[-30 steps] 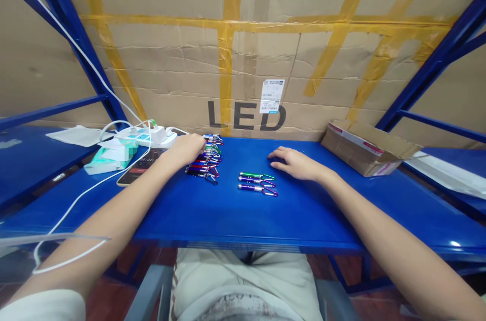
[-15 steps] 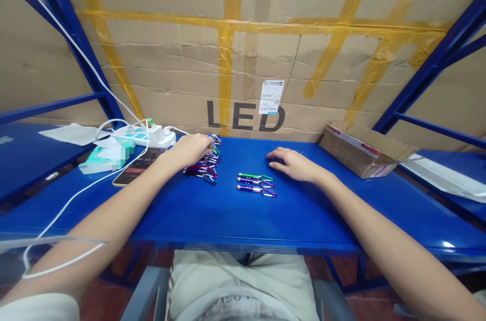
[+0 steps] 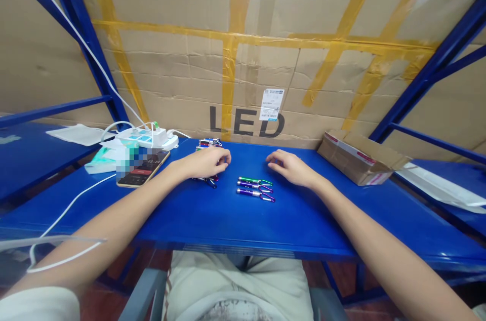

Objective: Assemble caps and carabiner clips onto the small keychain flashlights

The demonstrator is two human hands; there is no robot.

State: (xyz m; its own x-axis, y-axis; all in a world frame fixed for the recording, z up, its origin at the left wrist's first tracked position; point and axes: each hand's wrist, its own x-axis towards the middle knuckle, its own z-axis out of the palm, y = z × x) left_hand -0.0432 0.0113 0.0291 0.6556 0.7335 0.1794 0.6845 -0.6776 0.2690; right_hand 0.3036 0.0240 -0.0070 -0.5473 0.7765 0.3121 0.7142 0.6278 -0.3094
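Note:
My left hand (image 3: 208,163) hovers over the left row of small metal keychain flashlights with carabiner clips (image 3: 209,143). Its fingers are curled together, and whatever they may hold is hidden from me. It covers the middle of that row; clips show beyond it and below the wrist. My right hand (image 3: 288,166) rests near the blue tabletop with its fingers loosely bent and thumb apart, holding nothing. Between the hands, nearer to me, lie a green flashlight (image 3: 248,180) and two purple flashlights (image 3: 247,193), side by side with their clips pointing right.
On the left are a phone (image 3: 142,171), a white power strip (image 3: 146,137) with cables and a green-and-white packet (image 3: 108,155). An open cardboard box (image 3: 360,159) stands at the right. A large taped carton (image 3: 182,78) walls off the back, between blue metal posts.
My left hand has come nearer and slightly right from the far end of the row. The right hand has barely moved. The view has tilted up a little.

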